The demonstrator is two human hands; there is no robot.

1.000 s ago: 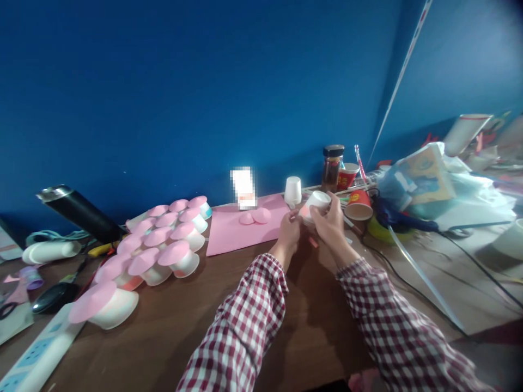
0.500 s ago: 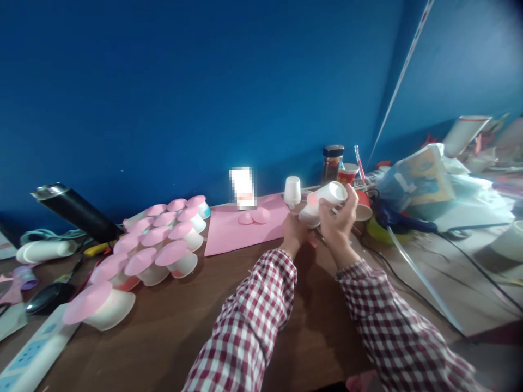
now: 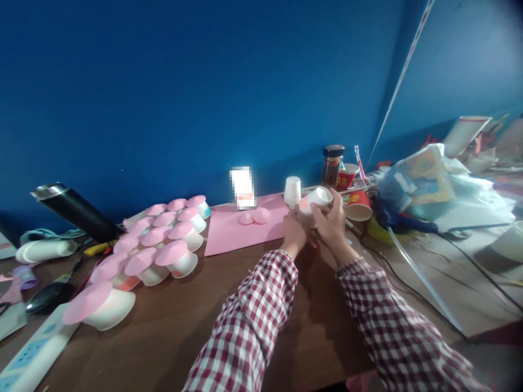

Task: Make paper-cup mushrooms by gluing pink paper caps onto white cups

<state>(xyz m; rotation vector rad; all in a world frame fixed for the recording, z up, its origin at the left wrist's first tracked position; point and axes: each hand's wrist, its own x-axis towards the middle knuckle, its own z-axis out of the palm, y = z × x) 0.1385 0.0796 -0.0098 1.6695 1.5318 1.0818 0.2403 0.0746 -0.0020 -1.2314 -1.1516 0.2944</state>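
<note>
A white paper cup with a pinkish print lies tilted between my hands, its mouth facing up and to the right. My right hand has its fingers wrapped round the cup's right side. At the cup's lower left end is my left hand, fingers curled in against it and partly hidden. Whether one cup or nested cups are held, I cannot tell. Just behind, an upside-down small white cup stands by the pink sheet. Two pink paper pieces rest on that sheet.
Several upturned cups with pink cone tops stand in rows on the left. Further left are a black flask and a power strip. To the right are a red paper cup, a jar, cables and plastic bags.
The white cup and my right hand have moved left and slightly down, closer to my left hand. More of the red cup on the right now shows. My left hand has barely moved.
</note>
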